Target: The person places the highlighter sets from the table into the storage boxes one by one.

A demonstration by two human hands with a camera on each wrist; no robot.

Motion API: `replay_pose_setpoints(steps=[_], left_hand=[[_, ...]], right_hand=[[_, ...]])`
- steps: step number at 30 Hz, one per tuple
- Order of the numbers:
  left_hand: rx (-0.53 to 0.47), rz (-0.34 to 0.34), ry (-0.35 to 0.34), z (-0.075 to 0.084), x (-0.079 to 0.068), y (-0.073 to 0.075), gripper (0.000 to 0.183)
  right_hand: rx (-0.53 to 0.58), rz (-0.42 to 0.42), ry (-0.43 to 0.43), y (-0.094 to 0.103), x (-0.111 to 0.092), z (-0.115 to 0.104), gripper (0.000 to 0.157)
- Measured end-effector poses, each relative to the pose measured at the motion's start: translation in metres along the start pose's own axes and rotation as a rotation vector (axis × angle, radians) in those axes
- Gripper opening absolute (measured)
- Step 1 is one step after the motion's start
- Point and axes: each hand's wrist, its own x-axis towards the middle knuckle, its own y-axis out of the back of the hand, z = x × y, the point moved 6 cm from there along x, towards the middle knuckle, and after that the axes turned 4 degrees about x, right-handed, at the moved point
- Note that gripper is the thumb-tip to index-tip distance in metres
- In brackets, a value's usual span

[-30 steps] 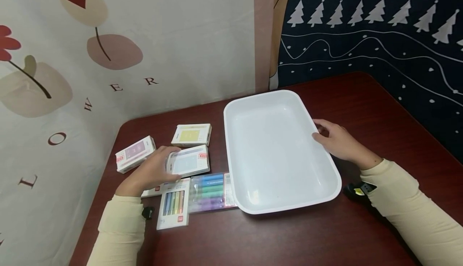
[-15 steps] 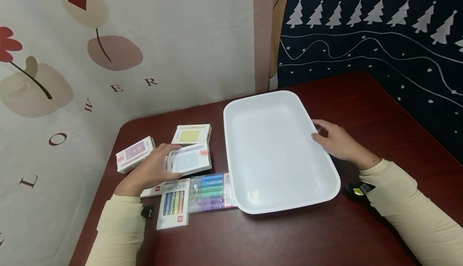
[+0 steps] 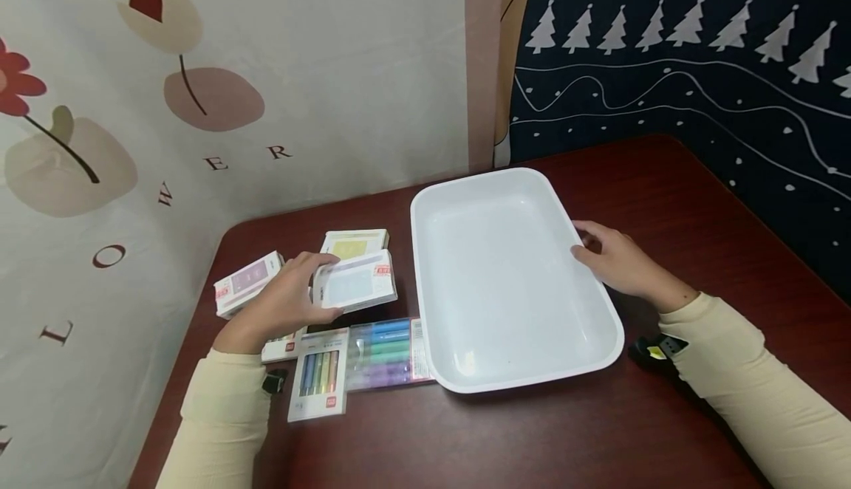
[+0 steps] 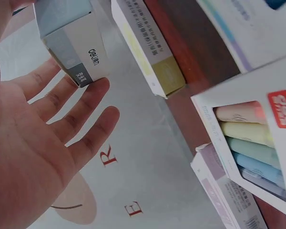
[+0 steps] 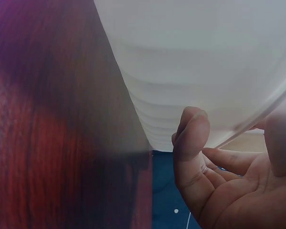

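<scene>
My left hand (image 3: pixel 284 303) grips a small white box with a pale blue label (image 3: pixel 355 280) between thumb and fingers. In the left wrist view this box (image 4: pixel 74 43) shows a grey end and "deli" lettering. It is held above the table, partly covering a yellow-labelled box (image 3: pixel 359 242). To the left of that hand lies a purple-labelled box (image 3: pixel 249 280). My right hand (image 3: pixel 621 261) holds the right rim of a white plastic tray (image 3: pixel 505 282), thumb over the edge. The right wrist view shows its curled fingers (image 5: pixel 193 138) against the tray's outer wall.
Nearer me lie a white pack of pastel pens (image 3: pixel 319 374), another pack (image 3: pixel 282 347) partly under it, and a clear pack of blue, green and purple markers (image 3: pixel 385 352), its right end against the tray. A patterned curtain (image 3: pixel 346 68) hangs behind the dark red table (image 3: pixel 499 437).
My left hand has raised the blue-labelled box from the table and moved it slightly right and away from me. The right hand and the tray have stayed in place.
</scene>
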Motion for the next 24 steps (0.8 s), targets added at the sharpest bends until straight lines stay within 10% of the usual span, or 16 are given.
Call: replay_pose_setpoints(steps=[24], left_hand=[[0.051, 0.083, -0.105, 0.032, 0.017, 0.014, 0.085]], right_hand=[[0.013, 0.002, -0.002, -0.002, -0.001, 0.002, 0.055]])
